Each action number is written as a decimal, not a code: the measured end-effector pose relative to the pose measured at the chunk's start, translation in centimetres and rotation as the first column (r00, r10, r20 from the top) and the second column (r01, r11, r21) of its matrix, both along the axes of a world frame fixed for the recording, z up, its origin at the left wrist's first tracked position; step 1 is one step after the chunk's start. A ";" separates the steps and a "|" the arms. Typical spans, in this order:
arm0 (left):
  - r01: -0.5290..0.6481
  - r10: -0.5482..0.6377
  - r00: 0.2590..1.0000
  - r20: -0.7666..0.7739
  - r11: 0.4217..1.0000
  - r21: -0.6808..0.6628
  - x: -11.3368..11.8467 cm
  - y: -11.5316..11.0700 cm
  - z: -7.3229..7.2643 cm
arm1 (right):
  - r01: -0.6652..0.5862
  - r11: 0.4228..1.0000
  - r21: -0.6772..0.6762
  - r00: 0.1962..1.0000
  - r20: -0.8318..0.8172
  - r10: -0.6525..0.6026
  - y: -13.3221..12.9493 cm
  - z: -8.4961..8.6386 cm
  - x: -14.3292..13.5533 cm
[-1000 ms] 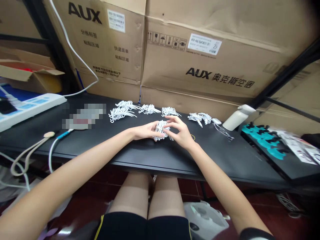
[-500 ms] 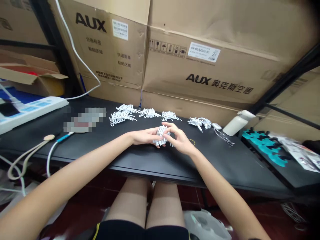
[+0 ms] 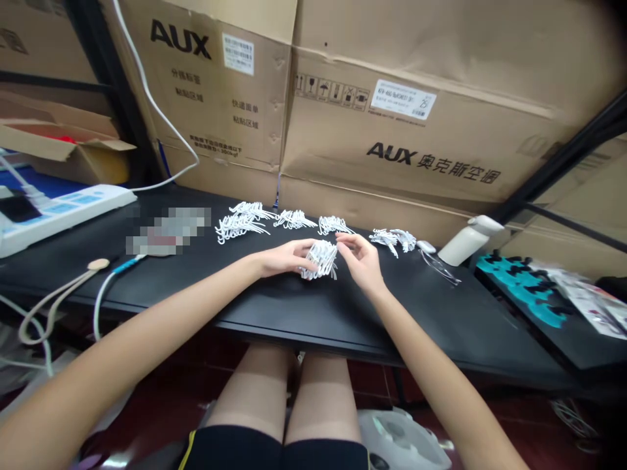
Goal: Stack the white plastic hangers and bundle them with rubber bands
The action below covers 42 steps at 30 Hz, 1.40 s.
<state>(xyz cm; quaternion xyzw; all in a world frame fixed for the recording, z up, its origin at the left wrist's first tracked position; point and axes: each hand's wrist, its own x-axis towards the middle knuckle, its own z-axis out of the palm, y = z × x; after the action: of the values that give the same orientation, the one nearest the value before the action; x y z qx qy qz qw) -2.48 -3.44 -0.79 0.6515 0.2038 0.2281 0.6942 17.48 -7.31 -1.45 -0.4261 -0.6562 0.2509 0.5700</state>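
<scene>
A bundle of white hooks (image 3: 321, 258) is gripped in my left hand (image 3: 287, 257), just above the black table. My left thumb lies across its near side, and the other fingers are partly hidden behind it. At the bundle's right end is my right hand (image 3: 363, 262), its fingers bent and slightly apart from the thumb. I see nothing held in it. Behind my hands, similar piles of white hooks lie in a row: a left pile (image 3: 240, 227), a middle pile (image 3: 294, 219), another pile (image 3: 334, 225) and a right pile (image 3: 392, 240).
A white bottle (image 3: 467, 243) lies tilted at the right, near glasses (image 3: 441, 269) and teal parts (image 3: 522, 287). At the left are a power strip (image 3: 68, 219) and a cable (image 3: 102, 294). Large cardboard boxes (image 3: 333, 156) stand behind the black table (image 3: 294, 320).
My right hand has drawn back to the right from over the bundle, uncovering more of the hooks. The yellow loop on the table beside my right wrist no longer shows.
</scene>
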 end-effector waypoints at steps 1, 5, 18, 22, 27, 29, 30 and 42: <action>-0.015 0.015 1.000 0.008 1.000 0.018 0.0 0.1 -0.1 | 0.036 0.999 -0.007 0.999 0.006 -0.036 0.1 0.0 0.1; -0.153 0.141 0.987 0.074 0.969 0.192 0.2 0.4 -0.3 | 0.126 0.990 -0.067 0.992 0.019 -0.125 0.3 -0.1 0.3; -0.251 0.430 0.903 0.021 0.487 0.836 0.6 -0.6 -0.9 | -0.265 0.894 -0.360 0.959 -0.195 0.205 -0.1 -1.0 -0.9; -0.244 0.439 0.898 0.008 0.484 0.841 0.6 -0.6 -0.9 | -0.347 0.890 -0.297 0.937 -0.139 0.319 0.1 -1.1 -0.3; -0.342 0.439 0.890 0.123 0.463 0.818 0.6 -0.3 -0.7 | -0.316 0.911 -0.264 0.948 -0.128 0.292 0.3 -0.7 0.1; -0.395 0.452 0.879 0.149 0.518 0.759 0.4 -0.1 -0.4 | -0.315 0.912 -0.265 0.947 -0.154 0.282 0.2 -0.5 0.1; -0.403 0.449 0.883 0.137 0.575 0.711 0.3 0.0 -0.3 | -0.311 0.911 -0.272 0.948 -0.162 0.276 0.2 -0.4 0.2; -0.219 0.234 0.957 -0.172 0.970 0.102 -0.2 0.7 0.3 | -0.353 0.889 -0.293 0.931 -0.201 0.303 0.2 -0.6 -0.2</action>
<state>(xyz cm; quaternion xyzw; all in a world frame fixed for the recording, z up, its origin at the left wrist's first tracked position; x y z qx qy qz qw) -2.64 -2.78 -0.45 0.6699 0.3303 0.2534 0.6147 17.32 -7.08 -2.04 -0.3766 -0.6238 0.4795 0.4889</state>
